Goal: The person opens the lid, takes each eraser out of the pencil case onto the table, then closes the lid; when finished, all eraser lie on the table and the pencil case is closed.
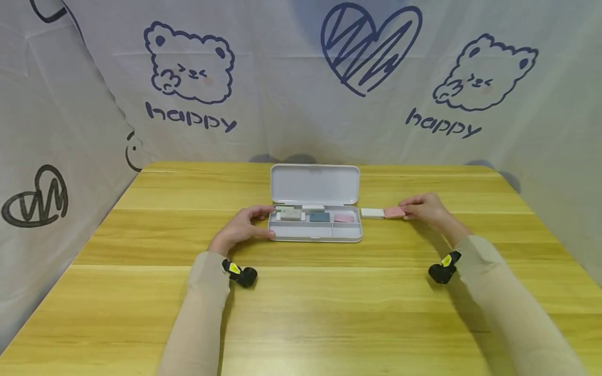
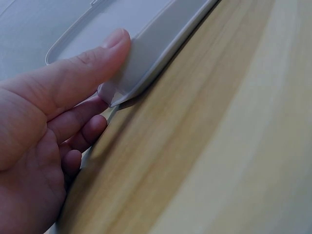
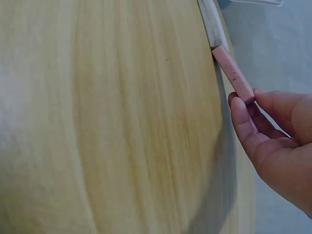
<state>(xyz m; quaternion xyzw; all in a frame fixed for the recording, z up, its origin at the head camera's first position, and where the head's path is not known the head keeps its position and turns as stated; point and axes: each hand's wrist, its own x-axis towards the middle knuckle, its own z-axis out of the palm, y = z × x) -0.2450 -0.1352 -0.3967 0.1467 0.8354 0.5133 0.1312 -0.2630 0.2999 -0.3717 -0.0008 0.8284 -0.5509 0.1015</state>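
Note:
An open white pencil case (image 1: 347, 231) lies on the table, its lid (image 1: 315, 184) raised at the back. My left hand (image 1: 241, 225) grips the case's left end, thumb at the front corner and fingers towards the back; the left wrist view shows the thumb over the rim (image 2: 146, 63). To the right of the case, my right hand (image 1: 427, 210) pinches a pink eraser (image 3: 235, 75) by one end. The eraser's other end meets a white eraser (image 1: 372, 213) lying beside the case.
Inside the case's rear compartment are a greyish eraser (image 1: 291, 214), a blue-grey eraser (image 1: 320, 217), a pink eraser (image 1: 344, 218) and whitish pieces behind them. A printed white cloth (image 1: 282, 104) hangs behind the wooden table (image 1: 320, 308).

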